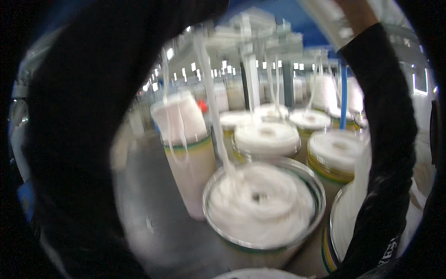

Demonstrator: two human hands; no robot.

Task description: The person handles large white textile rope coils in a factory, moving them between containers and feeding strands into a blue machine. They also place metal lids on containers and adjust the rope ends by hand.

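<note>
Both my arms, in black sleeves, reach up past the top of the head view. My left hand is out of the picture; only its sleeve (79, 139) shows. Of my right hand (358, 16), just the wrist area appears at the top edge, and its fingers are hidden. Below and between my arms stands a tall can (320, 197) with a metal rim. Thick white sliver (278, 214) lies coiled in it around a small central hole. A strand of sliver (211, 93) rises from this coil toward the top. Motion blurs the picture.
Several more sliver cans stand behind and to the right, including one with a white coil (267, 136). At left, a can (190, 172) has sliver heaped above its rim. A blue upright pole (344, 97) rises at right. Dark floor (158, 200) shows at left.
</note>
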